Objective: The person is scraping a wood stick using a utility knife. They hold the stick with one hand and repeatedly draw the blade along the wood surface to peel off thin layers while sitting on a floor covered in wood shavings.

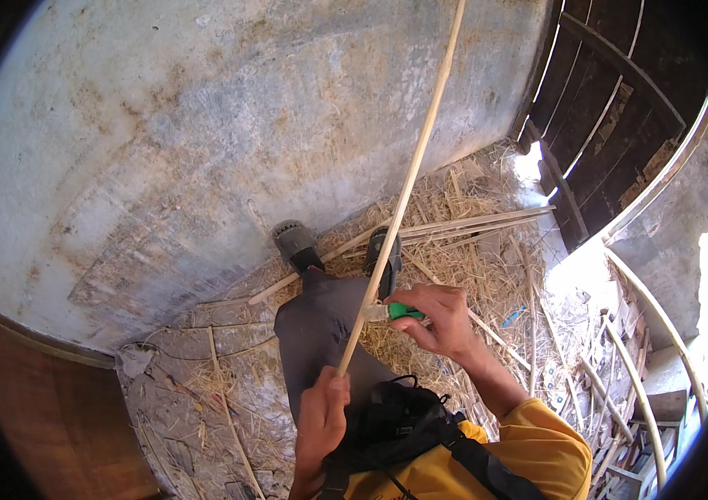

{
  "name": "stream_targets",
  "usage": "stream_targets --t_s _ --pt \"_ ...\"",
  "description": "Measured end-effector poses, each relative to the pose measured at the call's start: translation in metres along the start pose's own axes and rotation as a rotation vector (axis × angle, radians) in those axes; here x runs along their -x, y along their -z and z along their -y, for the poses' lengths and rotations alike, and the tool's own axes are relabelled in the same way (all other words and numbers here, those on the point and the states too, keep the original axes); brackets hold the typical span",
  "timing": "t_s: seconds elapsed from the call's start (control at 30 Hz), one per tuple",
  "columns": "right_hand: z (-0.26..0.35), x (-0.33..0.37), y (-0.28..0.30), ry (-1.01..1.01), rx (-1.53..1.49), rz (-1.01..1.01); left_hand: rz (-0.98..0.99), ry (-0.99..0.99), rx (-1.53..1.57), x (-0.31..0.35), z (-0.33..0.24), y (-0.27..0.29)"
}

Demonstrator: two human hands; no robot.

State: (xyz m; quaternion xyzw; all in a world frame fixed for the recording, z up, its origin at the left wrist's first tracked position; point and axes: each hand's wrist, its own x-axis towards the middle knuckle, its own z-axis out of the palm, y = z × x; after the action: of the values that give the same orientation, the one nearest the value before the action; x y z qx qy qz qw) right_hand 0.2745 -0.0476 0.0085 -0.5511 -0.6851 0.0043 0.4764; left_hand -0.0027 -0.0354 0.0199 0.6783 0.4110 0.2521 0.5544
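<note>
A long, pale strip of wood or bamboo [415, 167] slants from my lap up past the top of the view. Its lower end is in my left hand [322, 415], whose fingers are closed around it. My right hand [441, 321] grips a small knife [405, 311] by its green handle. The short blade points left and lies against the strip, a little above my left hand; whether it cuts in cannot be made out.
Straw-like shavings [462, 200] cover the floor by my sandals [294, 240]. Several cut strips [487, 221] lie beyond my feet. A stained wall [229, 142] rises ahead, a dark plank door [604, 108] stands far right, and a brown wooden panel [46, 408] is at the left.
</note>
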Motion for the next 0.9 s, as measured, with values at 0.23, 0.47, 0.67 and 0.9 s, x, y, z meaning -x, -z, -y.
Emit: stream_targets --t_s 0.23,0.47,0.67,0.9 --pt "0.005 -0.009 0.005 0.021 0.115 -0.1 -0.049 -0.011 -0.211 0.008 -0.013 -0.008" --pt "0.0 -0.013 0.005 0.045 0.18 -0.122 -0.082 -0.013 -0.299 0.011 -0.004 -0.007" --pt "0.0 -0.017 0.006 0.059 0.218 -0.101 -0.088 0.006 -0.292 0.016 -0.004 -0.004" --pt "-0.041 -0.031 0.018 -0.313 0.236 -0.346 -0.062 -0.016 -0.319 0.03 0.014 -0.004"
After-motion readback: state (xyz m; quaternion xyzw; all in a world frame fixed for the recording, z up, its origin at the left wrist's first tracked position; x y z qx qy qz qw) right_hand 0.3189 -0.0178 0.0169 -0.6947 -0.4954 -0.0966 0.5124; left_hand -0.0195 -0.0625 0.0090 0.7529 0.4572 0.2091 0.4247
